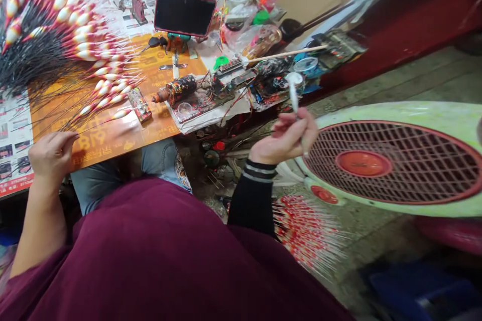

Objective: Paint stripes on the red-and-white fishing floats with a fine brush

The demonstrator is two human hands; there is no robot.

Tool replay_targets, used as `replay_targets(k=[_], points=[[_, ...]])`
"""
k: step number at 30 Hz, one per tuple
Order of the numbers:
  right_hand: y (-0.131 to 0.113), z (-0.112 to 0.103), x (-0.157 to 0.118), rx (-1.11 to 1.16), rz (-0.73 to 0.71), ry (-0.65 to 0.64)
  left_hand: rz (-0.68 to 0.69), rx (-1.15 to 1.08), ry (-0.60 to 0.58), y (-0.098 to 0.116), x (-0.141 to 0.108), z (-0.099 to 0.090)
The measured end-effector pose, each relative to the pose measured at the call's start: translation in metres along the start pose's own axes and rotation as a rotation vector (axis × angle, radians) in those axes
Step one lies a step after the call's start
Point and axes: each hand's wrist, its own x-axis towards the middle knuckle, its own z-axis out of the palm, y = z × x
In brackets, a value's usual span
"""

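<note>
Right hand point(286, 136): grip pressing together, pinching a white fishing float point(293, 92) upright above the worktop point(113, 148). Left hand point(51, 156): curling beside a fanned bunch of painted floats point(101, 95), grip state unclear.

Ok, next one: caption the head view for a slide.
Right hand holds a white stick; left hand by red-and-white fishing floats.

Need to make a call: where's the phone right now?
In the head view, the red-framed phone stands at top centre on a teal holder, right of the fanned fishing floats.
</note>
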Motion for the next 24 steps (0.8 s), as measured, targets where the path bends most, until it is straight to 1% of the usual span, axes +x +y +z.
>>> replay_targets(k=[1, 3, 5, 6, 8, 10, 12, 15, 17, 21, 24], points=[[-0.011, 0.0, -0.022, -0.011, -0.057, -0.091, 0.016, 0.024, 0.016, -0.002, 0.0, 0.002], [-0.032, 0.001, -0.065, -0.011, -0.13, -0.329, 0.038, 0.072, 0.029, -0.005, 0.0, 0.005], [-0.049, 0.005, -0.103, 0.015, -0.224, -0.577, 0.048, 0.115, 0.011, -0.007, 0.0, 0.008], [-0.055, 0.008, -0.119, 0.053, -0.255, -0.675, 0.052, 0.132, 0.006, -0.007, 0.0, 0.008], [-0.063, 0.015, -0.145, 0.141, -0.305, -0.83, 0.065, 0.144, -0.001, -0.006, 0.002, 0.009], [-0.066, 0.025, -0.165, 0.227, -0.336, -0.931, 0.086, 0.132, 0.002, -0.005, 0.004, 0.009], [-0.067, 0.034, -0.181, 0.285, -0.333, -0.979, 0.102, 0.117, -0.007, -0.005, 0.005, 0.01], [-0.067, 0.044, -0.199, 0.304, -0.285, -1.0, 0.07, 0.104, -0.042, -0.004, 0.007, 0.016], [-0.067, 0.048, -0.209, 0.284, -0.273, -0.995, 0.048, 0.065, -0.055, -0.002, 0.01, 0.025], [-0.065, 0.052, -0.22, 0.229, -0.334, -0.955, 0.032, -0.018, -0.095, 0.008, 0.019, 0.05], [-0.064, 0.053, -0.224, 0.211, -0.364, -0.929, 0.022, -0.043, -0.081, 0.013, 0.026, 0.064]])
